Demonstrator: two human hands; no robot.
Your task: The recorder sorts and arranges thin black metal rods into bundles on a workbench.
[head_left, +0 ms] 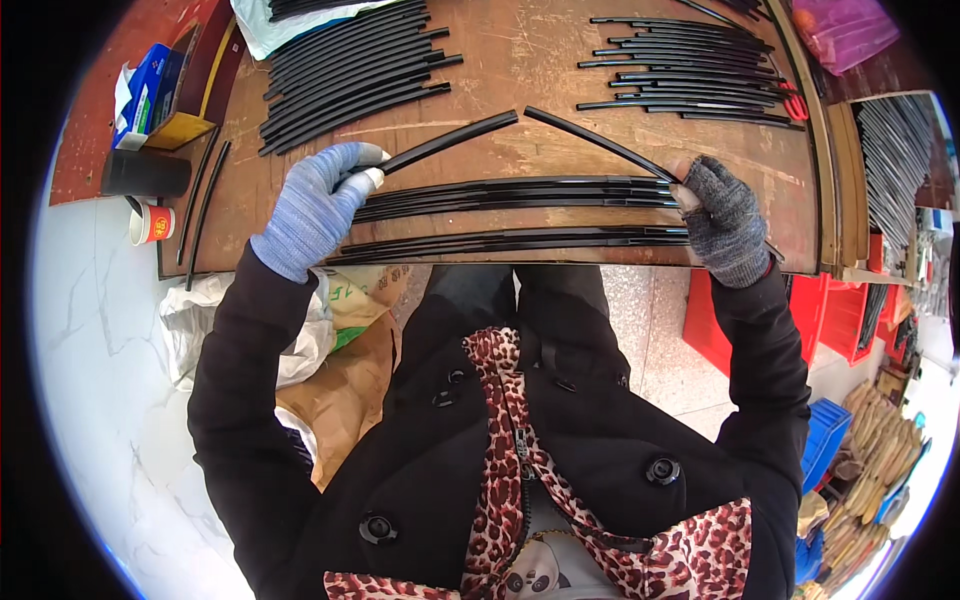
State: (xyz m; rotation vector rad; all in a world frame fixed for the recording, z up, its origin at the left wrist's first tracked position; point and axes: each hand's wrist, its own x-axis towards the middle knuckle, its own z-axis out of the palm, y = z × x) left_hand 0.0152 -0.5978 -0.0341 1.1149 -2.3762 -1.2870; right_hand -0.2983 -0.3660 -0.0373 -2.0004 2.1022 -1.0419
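My left hand (pixel 322 205), in a light blue knit glove with bare fingertips, pinches a thicker black tube (pixel 450 142) that slants up to the right. Between the fingers of my right hand (pixel 724 215), in a dark grey glove, is a thinner black rod (pixel 600 143) slanting up to the left. Their tips come close at the middle, a small gap apart. Below them, two bundles of joined black rods, an upper one (pixel 530 193) and a lower one (pixel 520 240), lie across the wooden table (pixel 500 70). Both hands hover over the bundles' ends.
Thick black tubes (pixel 350 75) lie at the back left, thinner rods (pixel 690 70) at the back right beside red-handled scissors (pixel 793 101). At the left edge are a black cylinder (pixel 146 174), a paper cup (pixel 152 225) and a blue box (pixel 150 92). Red crates (pixel 825 320) stand at right.
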